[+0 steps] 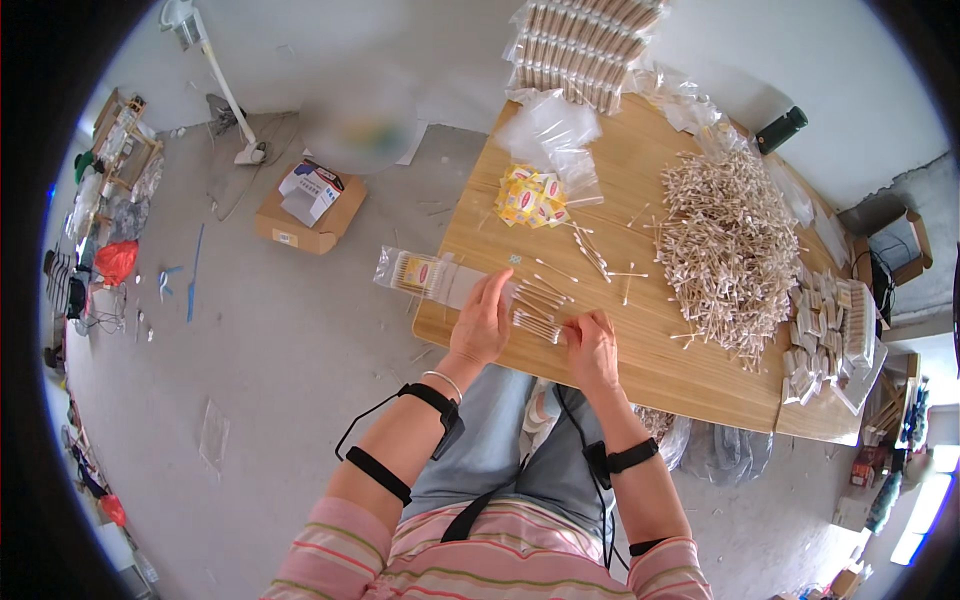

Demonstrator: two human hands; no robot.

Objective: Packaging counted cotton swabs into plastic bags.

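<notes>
Two small rows of cotton swabs lie on the wooden table between my hands. My left hand stands on its edge at their left ends, fingers stretched out. At their right ends is my right hand, its fingers curled and pinched together; what they hold, if anything, is hidden. Left of my left hand lies a clear plastic packet of swabs with a yellow card, its end past the table's left edge. Several loose swabs are scattered just beyond my hands.
A large heap of cotton swabs covers the table's right side. Yellow cards and clear bags lie toward the back, before stacked swab packs. More packs sit at the right edge. A cardboard box stands on the floor.
</notes>
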